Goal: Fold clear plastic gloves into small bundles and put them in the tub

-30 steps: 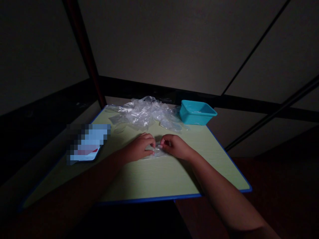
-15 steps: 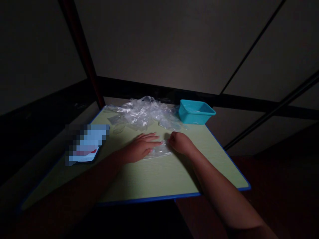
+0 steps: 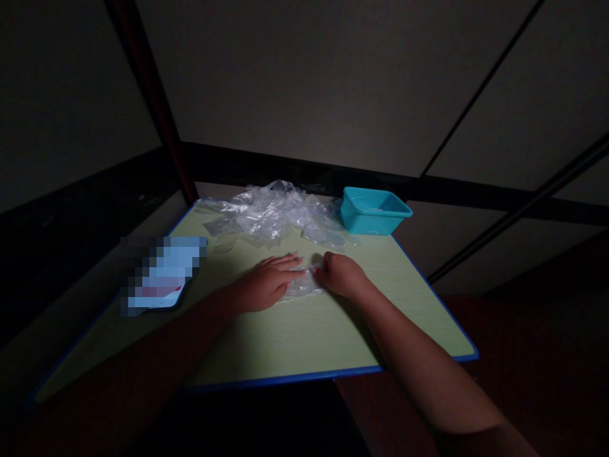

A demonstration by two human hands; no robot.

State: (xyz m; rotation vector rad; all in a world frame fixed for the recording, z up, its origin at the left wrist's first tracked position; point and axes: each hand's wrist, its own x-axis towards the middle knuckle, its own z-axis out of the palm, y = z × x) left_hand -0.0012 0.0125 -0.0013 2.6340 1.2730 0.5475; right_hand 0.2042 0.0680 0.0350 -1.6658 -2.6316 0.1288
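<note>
A clear plastic bag (image 3: 304, 289) lies flat on the pale green table (image 3: 285, 346) between my hands. My left hand (image 3: 266, 284) rests on the bag's left part, palm down with its fingers stretched out to the right. At the bag's right end, my right hand (image 3: 341, 274) is closed, its thumb and curled fingers pinching the plastic edge. The two hands are close together, with the left fingertips just short of the right thumb. Part of the bag is covered by both hands, and I cannot make out what, if anything, is in it.
Crumpled clear plastic bags (image 3: 271, 212) are heaped along the table's far side. A turquoise basket (image 3: 371, 219) stands at the far right corner. A phone (image 3: 166, 279) with a lit, blurred-out screen lies on the left. Dark panelled walls (image 3: 304, 89) rise behind the table.
My right hand has shifted slightly left along the bag, closer to the left fingertips. The left hand has stayed nearly in place, and the view has tilted a little.
</note>
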